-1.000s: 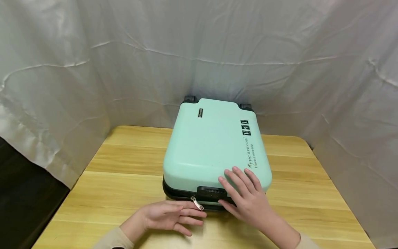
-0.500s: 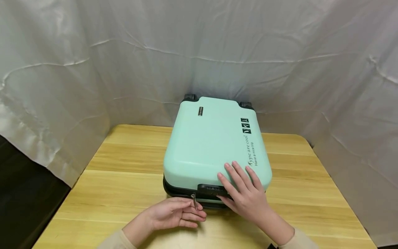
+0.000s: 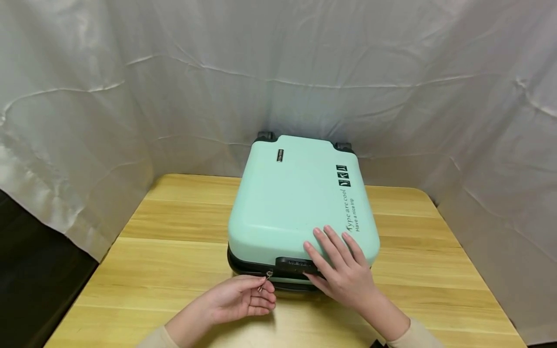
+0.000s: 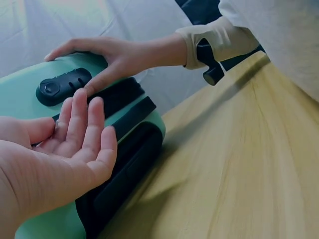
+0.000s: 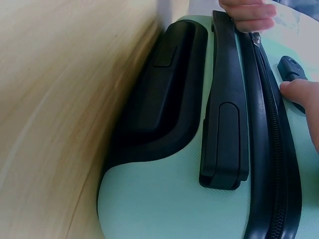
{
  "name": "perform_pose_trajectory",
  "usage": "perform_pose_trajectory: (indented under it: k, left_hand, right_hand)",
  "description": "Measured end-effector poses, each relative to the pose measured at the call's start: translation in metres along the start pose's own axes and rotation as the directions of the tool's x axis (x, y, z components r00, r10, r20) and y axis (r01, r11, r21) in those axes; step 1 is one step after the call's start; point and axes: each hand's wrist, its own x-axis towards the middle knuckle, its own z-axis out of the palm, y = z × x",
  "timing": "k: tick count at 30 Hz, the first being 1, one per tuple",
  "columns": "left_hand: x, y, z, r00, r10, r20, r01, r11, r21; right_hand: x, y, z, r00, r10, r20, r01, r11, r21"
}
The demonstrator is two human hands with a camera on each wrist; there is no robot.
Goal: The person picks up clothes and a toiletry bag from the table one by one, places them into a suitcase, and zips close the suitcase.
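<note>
A mint-green hard-shell suitcase (image 3: 296,203) lies flat, its wheels toward the back curtain. At its near edge my left hand (image 3: 239,300) pinches a small metal zipper pull (image 3: 268,275) between thumb and forefinger, the other fingers loosely bent. My right hand (image 3: 345,273) rests on the near right corner of the lid with fingers spread, its thumb by the black combination lock (image 4: 64,86). Along the suitcase's side, the black zipper (image 5: 276,164) looks closed in the right wrist view. A black carry handle (image 5: 227,119) lies folded beside it.
The wooden table (image 3: 174,256) bears the suitcase. Grey curtains (image 3: 304,58) hang behind and at both sides. A dark area (image 3: 35,270) shows beyond the table's left edge.
The left fingers have curled in and the thumb has closed on the zipper pull, which earlier hung loose over the fingers. The right hand has hardly moved, staying on the suitcase corner.
</note>
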Motion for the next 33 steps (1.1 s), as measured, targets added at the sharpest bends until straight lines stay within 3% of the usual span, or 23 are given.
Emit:
perform_pose_trajectory:
  k: [9,16,26,33]
  left_hand:
    - [-0.008,0.006,-0.001,0.993,-0.008,-0.119,0.007,1.000,-0.011]
    - [-0.018,0.010,-0.006,0.996,0.030,-0.085,-0.031,0.999,-0.013]
    - [-0.032,0.016,-0.018,0.992,0.061,-0.110,-0.066,0.997,-0.037]
    - [-0.047,0.018,-0.033,0.989,0.137,-0.048,-0.139,0.989,-0.056]
  right_hand:
    - [0.005,-0.001,-0.001,1.000,-0.008,-0.019,0.008,1.000,-0.014]
    - [0.011,-0.002,-0.003,0.999,-0.031,-0.037,0.029,0.998,-0.048]
    - [0.013,0.000,-0.001,0.997,-0.043,-0.065,0.037,0.995,-0.091]
    - [0.013,-0.001,0.000,0.996,-0.049,-0.076,0.041,0.993,-0.107]
